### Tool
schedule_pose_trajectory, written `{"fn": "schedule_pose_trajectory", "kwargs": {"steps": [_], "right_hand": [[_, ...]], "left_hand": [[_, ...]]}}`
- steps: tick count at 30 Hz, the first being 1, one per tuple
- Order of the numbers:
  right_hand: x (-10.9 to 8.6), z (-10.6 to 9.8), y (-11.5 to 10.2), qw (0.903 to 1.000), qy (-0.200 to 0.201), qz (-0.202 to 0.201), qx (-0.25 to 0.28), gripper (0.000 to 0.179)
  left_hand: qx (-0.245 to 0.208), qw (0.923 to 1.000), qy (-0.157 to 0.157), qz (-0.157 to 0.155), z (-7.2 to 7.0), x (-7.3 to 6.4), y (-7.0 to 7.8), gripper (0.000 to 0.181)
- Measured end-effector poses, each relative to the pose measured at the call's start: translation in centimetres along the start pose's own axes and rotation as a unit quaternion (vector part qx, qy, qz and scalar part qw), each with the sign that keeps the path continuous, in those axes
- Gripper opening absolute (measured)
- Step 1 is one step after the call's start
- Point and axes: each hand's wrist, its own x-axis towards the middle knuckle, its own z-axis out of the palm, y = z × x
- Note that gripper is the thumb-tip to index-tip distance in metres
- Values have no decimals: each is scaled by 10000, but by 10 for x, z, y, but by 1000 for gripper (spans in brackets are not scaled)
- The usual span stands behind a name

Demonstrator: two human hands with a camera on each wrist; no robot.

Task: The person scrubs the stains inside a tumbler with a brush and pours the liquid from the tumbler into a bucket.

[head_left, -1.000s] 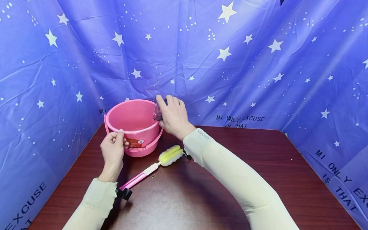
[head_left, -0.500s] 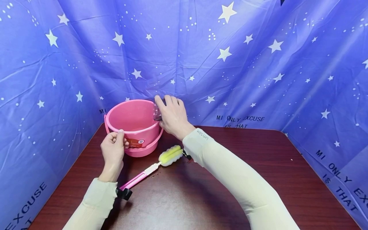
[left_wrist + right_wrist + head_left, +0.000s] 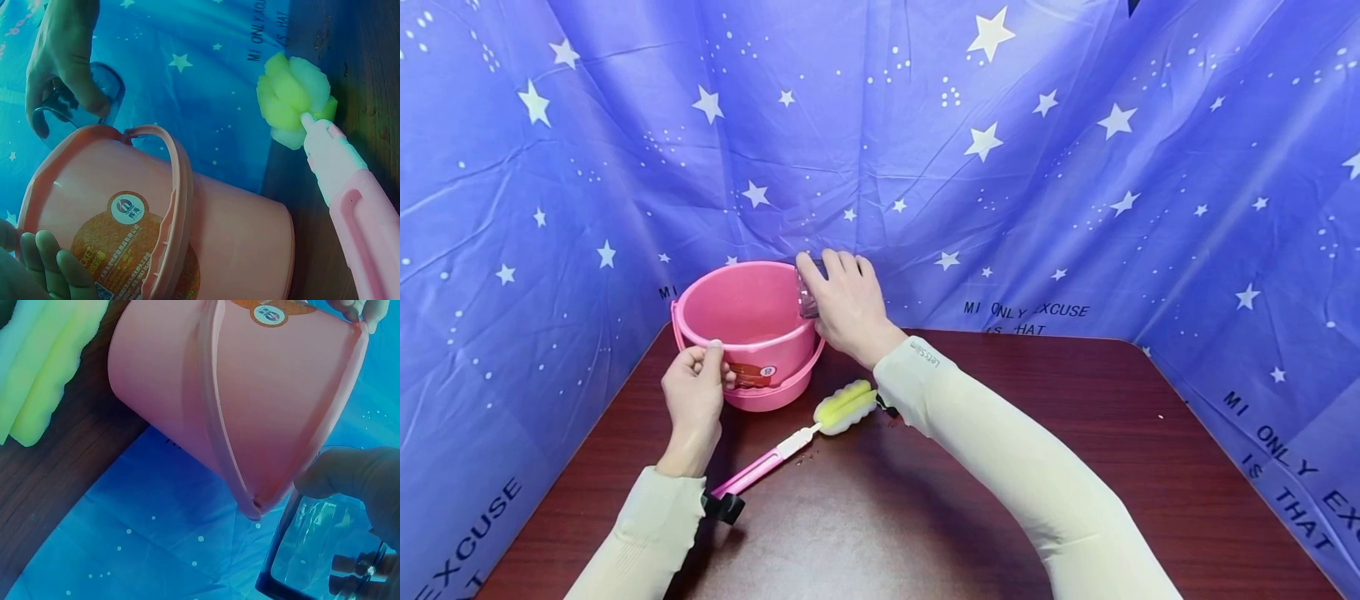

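Observation:
A pink bucket (image 3: 786, 357) stands on the table with its handle hanging down at the front. My left hand (image 3: 694, 396) pinches the near left part of its rim between thumb and curled fingers. At the rim's right side my right hand (image 3: 853, 307) grips a clear glass cup (image 3: 807, 298), tilted with its mouth toward the bucket. The right wrist view shows my thumb on the near side of the cup (image 3: 315, 540) and fingertips through its wall. Whether liquid is in the cup or the bucket, I cannot tell.
In front of the bucket lies a sponge brush (image 3: 846, 407) with a yellow and white head and a pink-and-white handle. A few small drops are on the dark wooden table (image 3: 1037, 442) near it. A blue star-printed curtain (image 3: 880, 125) surrounds the table.
My right hand has shifted slightly left with the glass cup, which reaches a little further over the bucket's rim. The left hand, bucket and brush look unchanged.

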Motion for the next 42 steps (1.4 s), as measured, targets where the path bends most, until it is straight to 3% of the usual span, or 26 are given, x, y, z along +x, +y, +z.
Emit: {"fn": "schedule_pose_trajectory", "kwargs": {"steps": [11, 17, 26, 33, 42], "right_hand": [[1, 2, -1, 9979, 444, -371, -276, 55], [3, 3, -2, 9966, 452, -556, -406, 51], [4, 3, -3, 9916, 705, -990, -446, 30], [6, 4, -7, 9853, 818, -1350, -646, 29], [6, 5, -8, 9851, 841, -1328, -702, 30]], "left_hand": [[10, 10000, -7, 61, 0, 0, 1, 25], [-54, 10000, -23, 50, 0, 0, 1, 23], [-81, 9999, -5, 99, 0, 0, 0, 24], [-87, 10000, -2, 25, 0, -1, 0, 24], [-71, 10000, 9, 27, -1, 0, 0, 24]]}}
